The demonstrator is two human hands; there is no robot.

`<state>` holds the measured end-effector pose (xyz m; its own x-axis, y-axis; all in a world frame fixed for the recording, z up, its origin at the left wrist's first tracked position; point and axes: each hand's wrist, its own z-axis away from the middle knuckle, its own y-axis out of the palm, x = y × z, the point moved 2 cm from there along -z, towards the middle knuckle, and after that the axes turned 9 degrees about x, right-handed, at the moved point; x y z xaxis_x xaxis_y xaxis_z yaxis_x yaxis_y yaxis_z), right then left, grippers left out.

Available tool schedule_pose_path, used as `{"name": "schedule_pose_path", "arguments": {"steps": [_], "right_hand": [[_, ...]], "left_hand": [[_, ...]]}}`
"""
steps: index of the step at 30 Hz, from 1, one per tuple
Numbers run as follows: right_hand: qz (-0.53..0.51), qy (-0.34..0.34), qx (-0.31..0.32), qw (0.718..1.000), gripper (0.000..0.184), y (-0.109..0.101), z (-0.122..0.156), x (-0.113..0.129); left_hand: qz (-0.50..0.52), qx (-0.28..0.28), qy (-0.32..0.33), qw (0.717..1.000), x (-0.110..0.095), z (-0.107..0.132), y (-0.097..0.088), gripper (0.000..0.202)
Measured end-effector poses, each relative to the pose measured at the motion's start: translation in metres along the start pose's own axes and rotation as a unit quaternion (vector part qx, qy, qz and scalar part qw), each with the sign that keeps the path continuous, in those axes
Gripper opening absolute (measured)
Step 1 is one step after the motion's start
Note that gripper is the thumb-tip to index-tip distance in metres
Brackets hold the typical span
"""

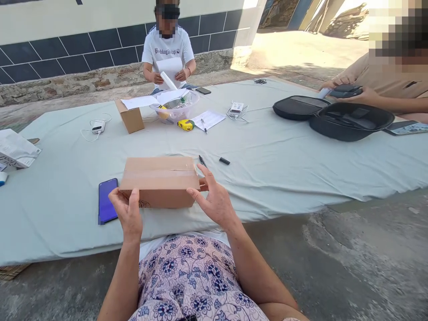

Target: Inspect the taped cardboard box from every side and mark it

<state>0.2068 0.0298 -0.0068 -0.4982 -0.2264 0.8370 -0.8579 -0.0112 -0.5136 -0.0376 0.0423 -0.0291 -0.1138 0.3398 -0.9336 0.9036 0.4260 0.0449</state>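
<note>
Holds the left forearm steep, running up from the bottom edge of view, with the left hand [129,215] pinching the near left corner of a closed cardboard box [160,178] between an upright thumb on the near side and fingers bent around the left end. Has a purple-screened phone [107,201] lying just beside this hand, flat on the pale tablecloth [267,165]. Frames the box between both hands near the table's close edge, taped across the top and scribbled in black on the near side; cannot tell whether lifted or resting. Slants the right forearm inward from lower right, with the right hand [216,203] spread about the box's right end, thumb over the near corner and index finger raised; cannot tell how firmly grasping. Farther out, shows at far left a white printed package [20,147], contents hidden; then a small carton [132,121] topped by a white sheet [136,102]; beside that, a plastic tub [194,103] holding papers, clear plastic and something yellow; at right, an open black case [341,131] with dark contents too dim to name.
</note>
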Motion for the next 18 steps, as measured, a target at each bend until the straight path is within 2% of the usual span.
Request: {"name": "schedule_pose_path", "arguments": {"steps": [5,8,10,12,15,18], "right_hand": [[-0.149,-0.006,0.049,0.988,0.097,-0.003,0.001,0.003],[-0.247,0.002,0.095,0.964,0.111,-0.002,0.002,0.004],[-0.271,0.009,0.112,0.956,0.113,-0.002,0.003,0.006],[-0.250,0.007,0.111,0.962,0.099,-0.004,0.004,0.009],[-0.201,-0.003,0.061,0.978,0.063,-0.009,0.004,0.013],[-0.184,0.005,-0.010,0.983,0.038,-0.013,0.003,0.013]], "left_hand": [[0.112,-0.048,-0.050,0.991,0.011,-0.015,-0.011,0.036],[0.165,-0.035,-0.067,0.983,0.008,-0.018,-0.013,0.036],[0.192,-0.016,-0.069,0.979,0.006,-0.018,-0.013,0.036],[0.205,-0.001,-0.061,0.977,0.005,-0.019,-0.013,0.036],[0.187,0.028,-0.057,0.980,0.007,-0.019,-0.011,0.036],[0.088,0.038,-0.092,0.991,0.011,-0.018,-0.010,0.039]]}}
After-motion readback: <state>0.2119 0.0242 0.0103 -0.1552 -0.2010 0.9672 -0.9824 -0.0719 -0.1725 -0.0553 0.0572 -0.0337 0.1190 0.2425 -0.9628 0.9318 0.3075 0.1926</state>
